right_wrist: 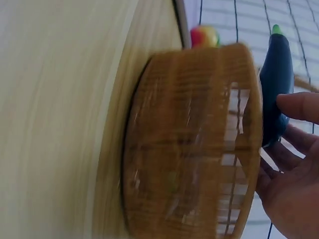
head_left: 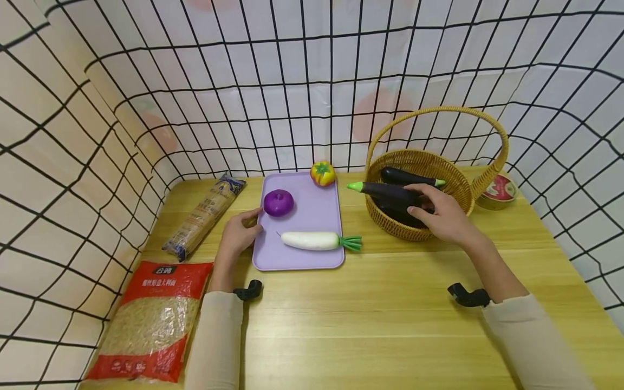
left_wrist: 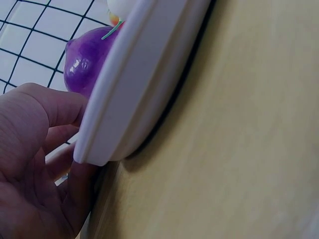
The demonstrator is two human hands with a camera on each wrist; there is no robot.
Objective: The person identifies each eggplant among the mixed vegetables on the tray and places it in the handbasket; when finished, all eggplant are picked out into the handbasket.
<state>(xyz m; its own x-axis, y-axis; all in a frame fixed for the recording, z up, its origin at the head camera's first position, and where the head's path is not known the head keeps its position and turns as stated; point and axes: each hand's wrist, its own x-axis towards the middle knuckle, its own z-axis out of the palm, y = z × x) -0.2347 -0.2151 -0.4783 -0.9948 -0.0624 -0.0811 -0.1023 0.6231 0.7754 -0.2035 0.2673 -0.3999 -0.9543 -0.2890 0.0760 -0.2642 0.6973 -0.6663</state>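
Observation:
My right hand (head_left: 441,214) grips a dark eggplant (head_left: 385,192) with a green tip, thumb on its near side, at the wicker basket's (head_left: 411,235) rim. Another eggplant (head_left: 407,176) lies inside; a dark shape beneath the held one is partly covered. In the right wrist view the held eggplant (right_wrist: 276,74) shows above the rim. My left hand (head_left: 239,233) holds the left edge of a lilac tray (head_left: 312,214), thumb at the rim; some fingertips are hidden in the left wrist view. On the tray are a purple onion (head_left: 278,202) and a white radish (head_left: 310,241), its green leaves past the right edge.
A red-yellow pepper (head_left: 323,174) sits at the tray's far right corner. Left of the tray lie a noodle pack (head_left: 202,219) and a red pasta bag (head_left: 151,319). A round tin (head_left: 498,192) stands right of the basket, whose handle arches high. Black grid panels border the table.

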